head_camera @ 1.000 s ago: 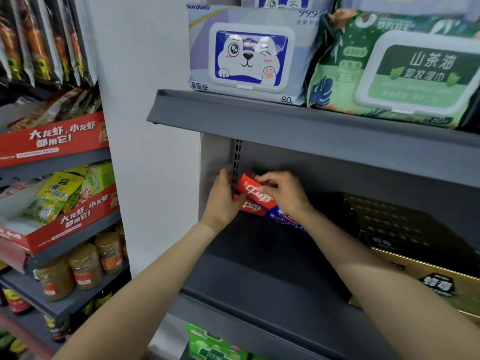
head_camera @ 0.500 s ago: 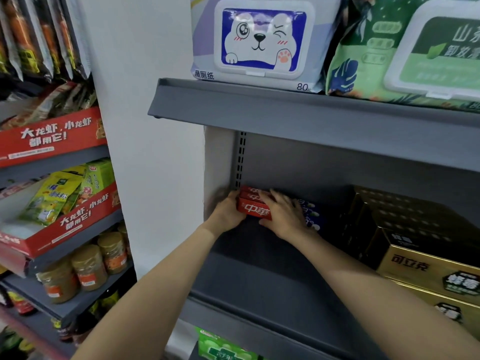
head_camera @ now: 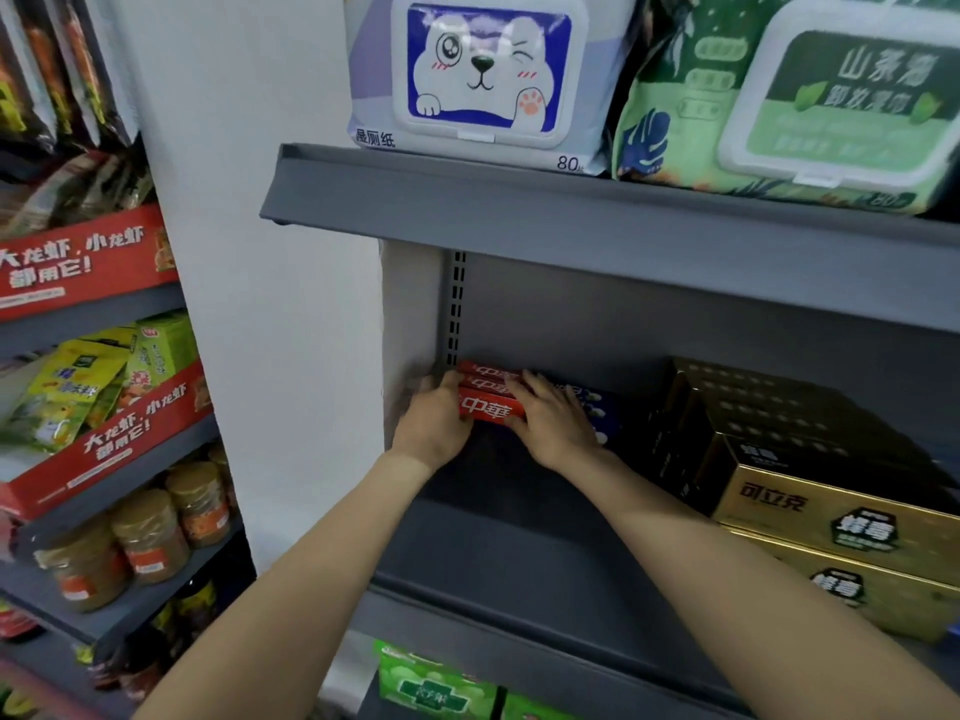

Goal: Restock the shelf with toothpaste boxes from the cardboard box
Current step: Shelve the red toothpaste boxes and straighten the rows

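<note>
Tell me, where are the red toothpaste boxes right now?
The red toothpaste boxes lie at the back left corner of the grey shelf, left of the gold boxes.

Toothpaste boxes [head_camera: 491,406], red with white characters and blue right-hand ends, several stacked flat and lengthwise at the back-left corner of the grey shelf [head_camera: 519,563], pushed close to its slotted upright

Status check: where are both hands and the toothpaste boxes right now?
Left hand at the red toothpaste boxes' left end, right hand flat on top. Boxes stacked in shelf's back-left corner. Gold boxes to the right, apart.
</note>
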A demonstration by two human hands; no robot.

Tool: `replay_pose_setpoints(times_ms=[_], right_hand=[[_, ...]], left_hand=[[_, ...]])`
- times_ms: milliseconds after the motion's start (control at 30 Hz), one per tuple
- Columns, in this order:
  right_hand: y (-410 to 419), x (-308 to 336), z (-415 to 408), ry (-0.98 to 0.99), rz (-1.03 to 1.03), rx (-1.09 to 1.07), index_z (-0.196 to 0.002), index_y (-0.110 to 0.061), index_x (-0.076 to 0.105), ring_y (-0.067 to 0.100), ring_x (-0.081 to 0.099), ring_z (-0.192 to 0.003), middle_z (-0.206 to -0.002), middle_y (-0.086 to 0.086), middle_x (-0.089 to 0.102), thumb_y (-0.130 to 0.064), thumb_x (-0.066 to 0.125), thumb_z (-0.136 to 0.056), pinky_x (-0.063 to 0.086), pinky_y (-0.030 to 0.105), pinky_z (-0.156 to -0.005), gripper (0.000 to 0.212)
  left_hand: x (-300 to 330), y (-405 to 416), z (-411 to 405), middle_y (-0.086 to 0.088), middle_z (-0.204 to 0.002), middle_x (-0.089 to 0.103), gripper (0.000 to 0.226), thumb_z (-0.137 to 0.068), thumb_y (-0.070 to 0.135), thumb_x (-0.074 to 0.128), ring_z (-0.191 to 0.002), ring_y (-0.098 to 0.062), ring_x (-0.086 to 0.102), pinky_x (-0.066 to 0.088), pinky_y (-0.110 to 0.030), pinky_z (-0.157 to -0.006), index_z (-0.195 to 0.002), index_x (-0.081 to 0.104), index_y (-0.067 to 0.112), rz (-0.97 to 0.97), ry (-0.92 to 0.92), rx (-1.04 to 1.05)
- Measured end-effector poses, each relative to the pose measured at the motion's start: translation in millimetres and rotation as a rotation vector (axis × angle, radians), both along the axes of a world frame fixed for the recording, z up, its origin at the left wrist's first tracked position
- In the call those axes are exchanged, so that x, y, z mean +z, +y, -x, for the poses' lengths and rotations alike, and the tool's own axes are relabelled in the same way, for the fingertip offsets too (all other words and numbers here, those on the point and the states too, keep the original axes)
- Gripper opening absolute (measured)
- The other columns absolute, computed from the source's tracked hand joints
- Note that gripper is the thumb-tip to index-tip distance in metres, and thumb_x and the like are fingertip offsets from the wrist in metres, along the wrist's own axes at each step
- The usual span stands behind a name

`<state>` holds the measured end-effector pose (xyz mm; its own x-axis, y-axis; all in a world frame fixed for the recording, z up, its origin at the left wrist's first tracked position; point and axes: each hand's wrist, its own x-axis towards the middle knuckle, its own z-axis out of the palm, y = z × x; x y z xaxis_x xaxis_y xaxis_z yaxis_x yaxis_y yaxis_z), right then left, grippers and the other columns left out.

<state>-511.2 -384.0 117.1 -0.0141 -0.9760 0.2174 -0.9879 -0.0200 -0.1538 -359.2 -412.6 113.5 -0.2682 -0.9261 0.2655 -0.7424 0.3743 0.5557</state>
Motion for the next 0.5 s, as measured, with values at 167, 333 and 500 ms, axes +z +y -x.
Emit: replay_pose_setpoints(times_ms=[167,333,500], right_hand=[[52.0,17.4,-23.8,-0.303,0.196,0.049,-0.138,-0.016,0.044,0.022,0.036,-0.134,-0.144,0.004,0.041,-0.018,0.045,-0.096,0.029,0.032,-0.111,0.042],[134.2,15.2,-45.3,-0.386,0.145,0.077,-0.111,-0.020,0.064,0.024,0.059,-0.105,-0.113,0.005,0.064,-0.017,0.048,-0.092,0.048,0.036,-0.088,0.025],[219.0,-2.2,-80.8,-0.451,0.109,0.166,-0.099,-0.020,0.066,0.027,0.063,-0.094,-0.100,0.006,0.070,-0.017,0.048,-0.090,0.052,0.042,-0.080,0.020]], left_hand=[[18.7,50.9,-4.5,-0.009,-0.127,0.055,0.038,-0.091,0.018,0.045,-0.117,-0.030,0.050,0.041,-0.037,-0.092,-0.129,0.048,0.014,0.213,-0.350,0.053],[23.3,127.2,-26.9,-0.011,-0.111,0.064,0.027,-0.093,0.022,0.043,-0.101,-0.033,0.059,0.044,-0.035,-0.077,-0.116,0.054,0.014,0.303,-0.354,0.094],[4.6,222.8,-66.4,-0.010,-0.102,0.066,0.021,-0.093,0.023,0.048,-0.095,-0.032,0.059,0.044,-0.037,-0.073,-0.107,0.060,0.014,0.299,-0.139,0.118]])
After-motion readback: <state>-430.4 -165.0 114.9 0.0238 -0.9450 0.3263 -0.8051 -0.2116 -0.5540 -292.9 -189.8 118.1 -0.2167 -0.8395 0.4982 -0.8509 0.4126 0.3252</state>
